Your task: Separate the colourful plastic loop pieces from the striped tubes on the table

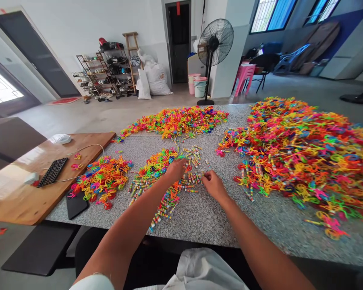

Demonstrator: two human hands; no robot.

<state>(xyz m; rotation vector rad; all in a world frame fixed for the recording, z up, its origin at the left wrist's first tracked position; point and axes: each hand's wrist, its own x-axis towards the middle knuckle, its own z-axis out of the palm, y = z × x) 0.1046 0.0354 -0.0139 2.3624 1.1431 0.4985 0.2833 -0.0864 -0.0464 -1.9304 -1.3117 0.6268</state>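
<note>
My left hand reaches over a middle pile of small bright plastic pieces, its fingers drawn together at the pile's right side. Whatever lies between those fingers is hidden. Just to the right, my right hand is closed in a pinch above the speckled stone tabletop; what it grips is too small to make out. Between the hands lies a row of short printed tubes with coloured bands. More loose tubes lie beyond, and others are scattered under my left forearm.
A large heap of colourful plastic pieces covers the right side. Another pile lies at the far edge, a smaller one at left beside a black phone-like slab. A wooden table adjoins at left; a standing fan is behind.
</note>
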